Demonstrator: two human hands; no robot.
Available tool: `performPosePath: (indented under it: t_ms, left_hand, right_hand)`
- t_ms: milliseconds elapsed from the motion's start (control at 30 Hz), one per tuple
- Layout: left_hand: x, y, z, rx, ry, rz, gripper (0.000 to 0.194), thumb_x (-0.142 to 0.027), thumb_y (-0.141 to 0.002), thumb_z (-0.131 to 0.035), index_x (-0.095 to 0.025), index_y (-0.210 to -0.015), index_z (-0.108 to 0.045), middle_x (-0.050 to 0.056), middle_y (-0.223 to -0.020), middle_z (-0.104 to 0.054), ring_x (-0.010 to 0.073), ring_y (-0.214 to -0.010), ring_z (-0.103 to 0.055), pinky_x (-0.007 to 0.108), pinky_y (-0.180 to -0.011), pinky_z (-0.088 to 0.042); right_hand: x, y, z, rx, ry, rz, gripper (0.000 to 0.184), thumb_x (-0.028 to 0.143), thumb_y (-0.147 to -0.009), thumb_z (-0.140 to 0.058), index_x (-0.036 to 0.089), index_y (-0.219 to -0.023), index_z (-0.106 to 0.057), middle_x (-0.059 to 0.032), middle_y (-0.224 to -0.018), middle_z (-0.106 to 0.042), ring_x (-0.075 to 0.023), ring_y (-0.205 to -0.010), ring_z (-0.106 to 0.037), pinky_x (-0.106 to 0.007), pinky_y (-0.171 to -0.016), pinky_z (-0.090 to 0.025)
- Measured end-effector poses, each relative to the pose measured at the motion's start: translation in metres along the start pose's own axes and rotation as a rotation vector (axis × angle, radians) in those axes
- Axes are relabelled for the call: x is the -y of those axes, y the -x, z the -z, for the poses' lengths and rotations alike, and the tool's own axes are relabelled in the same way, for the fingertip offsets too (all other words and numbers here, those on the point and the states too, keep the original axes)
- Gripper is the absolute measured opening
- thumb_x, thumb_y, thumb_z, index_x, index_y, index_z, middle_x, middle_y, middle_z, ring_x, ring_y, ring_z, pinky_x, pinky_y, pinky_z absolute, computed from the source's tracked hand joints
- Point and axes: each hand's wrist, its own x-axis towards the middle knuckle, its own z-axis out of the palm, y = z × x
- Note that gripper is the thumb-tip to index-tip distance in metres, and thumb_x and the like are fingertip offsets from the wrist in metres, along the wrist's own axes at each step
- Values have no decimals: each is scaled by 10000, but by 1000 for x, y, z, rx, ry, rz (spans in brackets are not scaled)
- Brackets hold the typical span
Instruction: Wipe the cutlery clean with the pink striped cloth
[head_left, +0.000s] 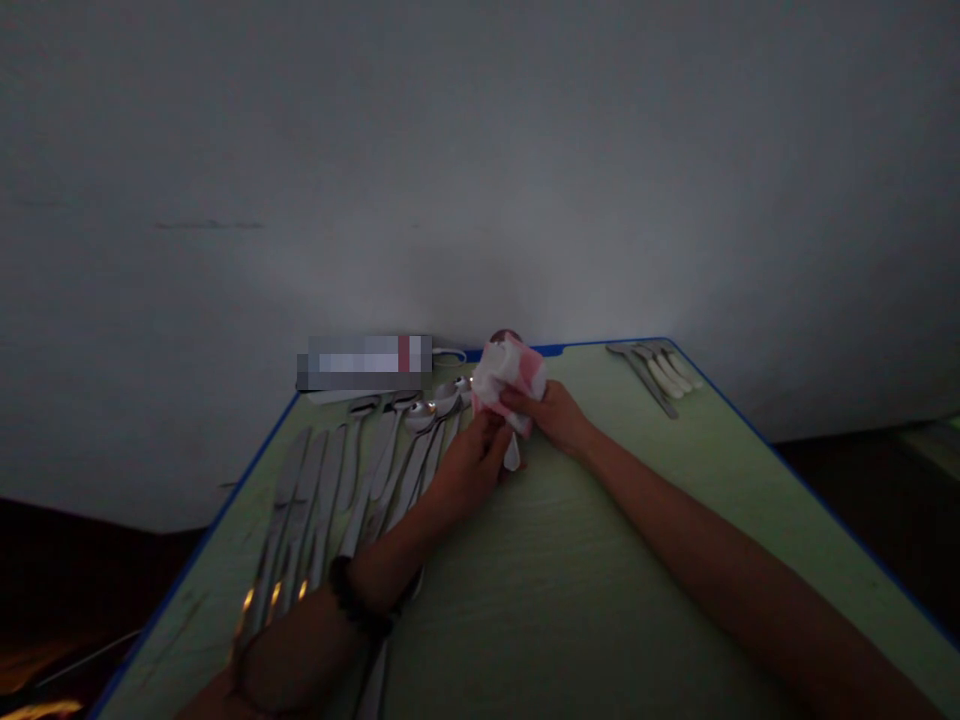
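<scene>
My right hand [553, 415] is closed on a pink and white cloth [508, 375] wrapped around the top of a piece of cutlery. My left hand [472, 462] pinches the lower end of that piece, whose metal handle tip [512, 455] pokes out below the cloth. A dark round end shows just above the cloth; I cannot tell if it is a spoon bowl. Both hands are over the far middle of a pale green table [570, 580]. A dark bead bracelet [360, 605] circles my left wrist.
A row of several knives and spoons [352, 480] lies fanned out on the table's left side. A small group of cutlery [656, 370] lies at the far right corner. A blurred flat object [365, 362] sits at the far edge against a grey wall. The table has a blue rim.
</scene>
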Motion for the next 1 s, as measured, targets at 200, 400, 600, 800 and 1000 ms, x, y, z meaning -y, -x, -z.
performPosePath:
  t_ms: [200,400,600,800,1000]
  left_hand:
    - [-4,-1,2,-9,-44,-4,200,-350,-867,-392,-170,-906,-468,2,-698,-599,108,-515,-516,221,-503,-423]
    - [-5,2,0,65,-157,-24,213,-353,-887,-360,-177,-929,-474,-6,-710,-613,96,-498,-506,216,-511,-398]
    - [-5,2,0,95,-231,-53,195,-332,-887,-350,-179,-930,-462,-23,-679,-599,97,-519,-505,215,-531,-379]
    - [-2,3,0,12,-282,-8,215,-334,-887,-336,-175,-964,-460,-45,-579,-525,111,-500,-478,220,-493,-333]
    - [-3,3,1,-19,-190,11,282,-398,-872,-381,-171,-1012,-469,-22,-616,-560,141,-553,-538,240,-514,-371]
  right_hand:
    - [-6,-4,-3,-71,-225,-38,338,405,-625,-686,126,-809,-642,-31,-728,-641,-115,-607,-544,-238,-582,-432]
    - [-3,-10,-5,-343,-608,-87,371,381,-609,-706,142,-874,-606,-87,-908,-658,-151,-707,-596,-271,-637,-483]
    - [-4,-15,-3,-475,-735,-42,278,351,-660,-679,170,-859,-609,-31,-872,-670,-125,-754,-610,-242,-683,-489]
    - [-6,-17,-1,-378,-779,18,263,194,-608,-725,182,-848,-619,21,-798,-671,-100,-702,-603,-232,-688,-494]
    - [-3,-7,2,-2,-720,-133,313,135,-552,-752,140,-837,-622,-6,-757,-685,-115,-651,-611,-246,-654,-506]
